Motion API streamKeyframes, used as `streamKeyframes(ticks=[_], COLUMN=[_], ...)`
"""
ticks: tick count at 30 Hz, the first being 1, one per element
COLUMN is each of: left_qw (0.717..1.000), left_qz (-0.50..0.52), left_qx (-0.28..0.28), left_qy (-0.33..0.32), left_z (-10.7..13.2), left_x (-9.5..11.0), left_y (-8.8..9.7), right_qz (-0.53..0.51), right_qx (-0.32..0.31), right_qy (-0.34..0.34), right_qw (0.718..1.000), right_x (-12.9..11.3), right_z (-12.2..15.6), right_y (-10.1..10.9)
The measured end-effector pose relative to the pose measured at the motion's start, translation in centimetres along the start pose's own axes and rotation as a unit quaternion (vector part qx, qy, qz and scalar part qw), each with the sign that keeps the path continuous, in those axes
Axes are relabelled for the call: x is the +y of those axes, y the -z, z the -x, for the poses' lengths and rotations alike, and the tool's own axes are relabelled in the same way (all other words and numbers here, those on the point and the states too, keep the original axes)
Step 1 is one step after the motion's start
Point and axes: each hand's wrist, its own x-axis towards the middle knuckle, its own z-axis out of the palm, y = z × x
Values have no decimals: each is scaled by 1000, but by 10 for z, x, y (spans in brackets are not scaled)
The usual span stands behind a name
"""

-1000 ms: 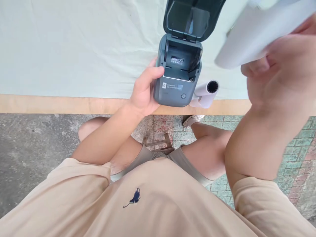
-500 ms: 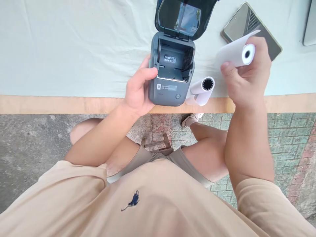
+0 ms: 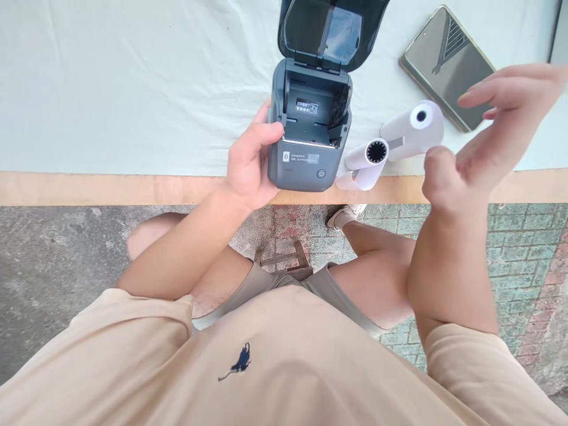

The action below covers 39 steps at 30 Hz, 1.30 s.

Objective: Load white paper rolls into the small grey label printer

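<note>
My left hand (image 3: pixel 251 157) grips the left side of a dark grey label printer (image 3: pixel 304 163), thumb on its front edge. The printer's lid (image 3: pixel 331 32) stands raised, and its paper bay shows no roll inside. To the right of the printer lies a white paper roll (image 3: pixel 357 157) with a black toothed core, its loose end curling at the front. Beside that, a second white paper roll (image 3: pixel 408 133) with a small dark hole rests on the cloth. My right hand (image 3: pixel 492 127) is open and holds nothing, fingers spread, just right of the second roll.
A phone (image 3: pixel 448 65) lies on the pale cloth (image 3: pixel 133 89) at the upper right, partly behind my right hand. Another grey object (image 3: pixel 560 41) shows at the right edge. The table's wooden edge (image 3: pixel 110 188) runs in front of me, with a small wooden stool (image 3: pixel 295 263) below.
My right hand has let go of the second paper roll, which now rests by the first one. The hand has opened and moved right. My left hand and the printer have hardly moved.
</note>
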Motion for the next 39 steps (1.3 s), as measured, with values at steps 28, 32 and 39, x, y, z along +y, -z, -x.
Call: streamKeyframes(ticks=[28,32,39], left_qw=[998,998,998], left_qz=[3,-16,-30], left_qx=[-45,-52,-51], left_qy=[-37,-44,-19], left_z=[3,6,7], left_x=[0,-2,-1], left_y=[-5,-4,-2], right_qz=[-265,-69,70], right_qx=[-281,-213,-213], right_qy=[-12,35,57], right_qw=[922,974,973], right_x=[-82,-85,-75], right_z=[-30,-38,-40], right_y=[-3,-8,-17])
